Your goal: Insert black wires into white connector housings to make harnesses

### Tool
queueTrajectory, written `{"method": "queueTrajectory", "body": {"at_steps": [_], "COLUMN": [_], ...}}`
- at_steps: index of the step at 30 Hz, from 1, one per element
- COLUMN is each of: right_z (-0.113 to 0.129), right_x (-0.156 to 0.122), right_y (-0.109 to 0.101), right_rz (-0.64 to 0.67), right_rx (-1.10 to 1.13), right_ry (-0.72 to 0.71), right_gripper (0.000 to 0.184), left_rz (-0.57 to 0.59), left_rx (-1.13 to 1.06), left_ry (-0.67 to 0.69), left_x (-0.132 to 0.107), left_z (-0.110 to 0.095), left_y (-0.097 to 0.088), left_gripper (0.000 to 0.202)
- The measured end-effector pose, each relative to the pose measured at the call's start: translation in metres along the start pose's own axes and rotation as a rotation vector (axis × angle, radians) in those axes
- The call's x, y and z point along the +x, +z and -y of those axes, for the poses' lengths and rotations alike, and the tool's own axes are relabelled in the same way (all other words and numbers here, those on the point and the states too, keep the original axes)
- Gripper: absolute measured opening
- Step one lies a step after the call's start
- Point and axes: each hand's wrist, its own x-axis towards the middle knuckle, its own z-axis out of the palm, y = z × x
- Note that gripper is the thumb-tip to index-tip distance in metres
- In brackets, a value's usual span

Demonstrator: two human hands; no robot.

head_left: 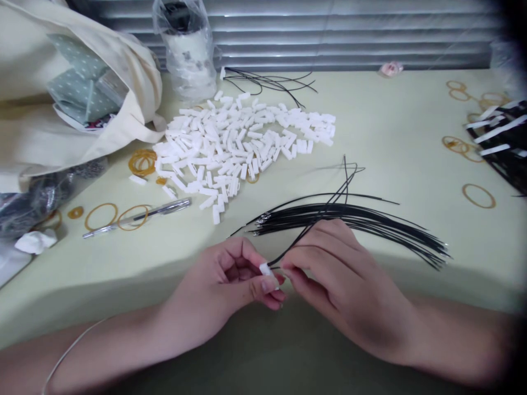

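Between the thumb and fingers of my left hand (230, 285) is a small white connector housing (266, 269). Several thin black wires (302, 234) run out of it, up and to the right. My right hand (341, 274) pinches a black wire close to the housing's right side; the fingertips hide part of it. Just beyond my hands lies a bundle of black wires (387, 225) with bare metal terminals at the ends. A large heap of white connector housings (230, 137) is spread farther back, left of the middle.
A pen (164, 209) and rubber bands (142, 163) lie at left, near a cream cloth bag (144, 88). Behind the heap stand a plastic-wrapped bottle (189, 60) and a wired connector (263, 81). More rubber bands (478, 196) and a bundle with white ends (500, 142) are at right.
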Motion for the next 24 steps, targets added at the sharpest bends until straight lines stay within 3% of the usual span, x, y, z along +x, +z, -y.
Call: {"method": "queueTrajectory", "body": {"at_steps": [24], "right_z": [-0.0018], "right_x": [0.0036], "right_y": [-0.0060], "right_rz": [-0.012], "right_rx": [-0.058], "right_ry": [-0.021], "right_gripper": [0.021], "left_rz": [0.007], "left_rx": [0.001], "left_ry": [0.017], "left_x": [-0.0002], "left_z": [-0.0004], "left_y": [0.0008], "left_gripper": [0.019]}}
